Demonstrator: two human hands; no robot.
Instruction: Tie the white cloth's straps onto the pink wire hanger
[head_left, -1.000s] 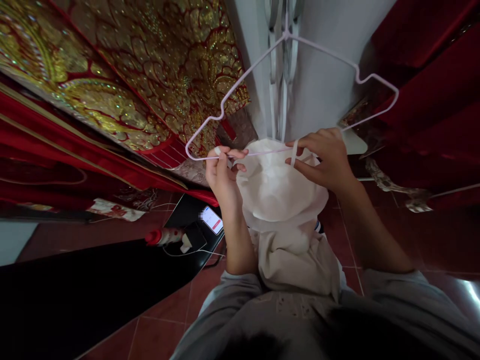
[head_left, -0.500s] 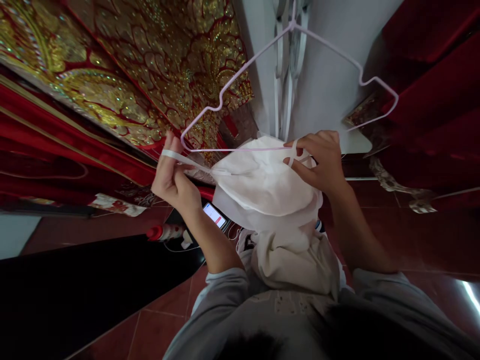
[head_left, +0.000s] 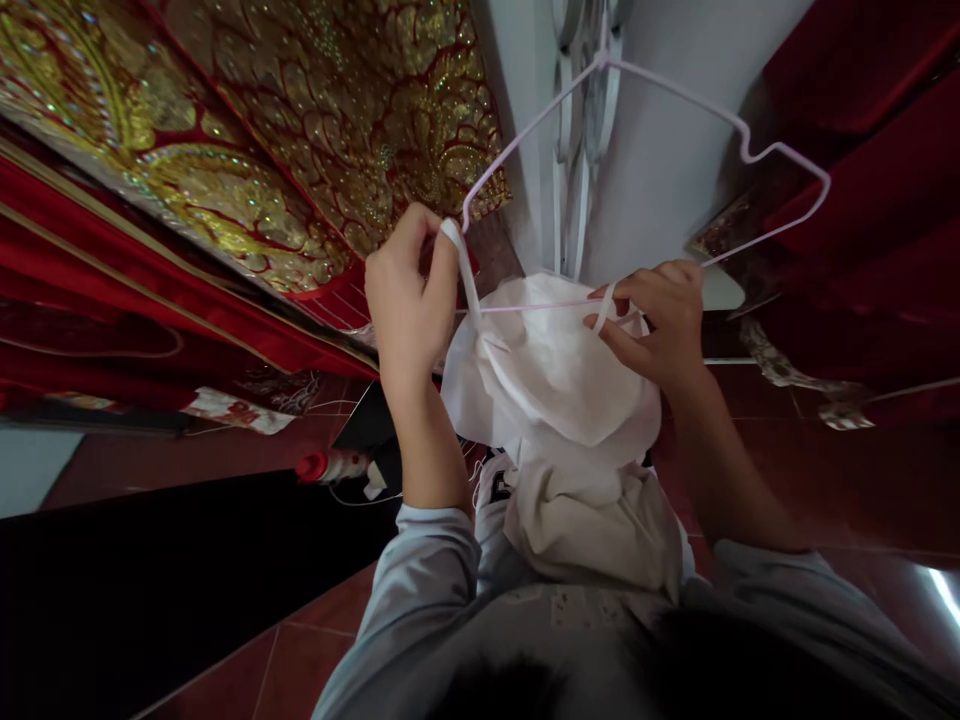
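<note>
A pale pink clothes hanger (head_left: 551, 108) hangs in front of me, its lower bar level with a white garment (head_left: 570, 375) that falls toward my lap. My left hand (head_left: 412, 285) is closed on one white strap (head_left: 469, 275) of the garment, at the notch on the hanger's left shoulder, and hides that corner of the hanger. With its fingers closed, my right hand (head_left: 652, 315) holds a second white strap (head_left: 605, 308) looped at its fingertips, beside the lower bar. The garment's lower part bunches over beige cloth on my lap.
Gold-sequinned red garments (head_left: 315, 130) hang at the left, dark red cloth (head_left: 862, 200) at the right. Behind the hanger is a grey-white panel with scrolled metalwork (head_left: 574, 180). A red-capped bottle (head_left: 330, 466) and a cable lie near a black surface (head_left: 187, 580) at lower left.
My left hand has moved right and up, bringing its strap from outside the hanger's left corner to the shoulder notch. The hanger has shifted slightly right. My right hand has moved a little right.
</note>
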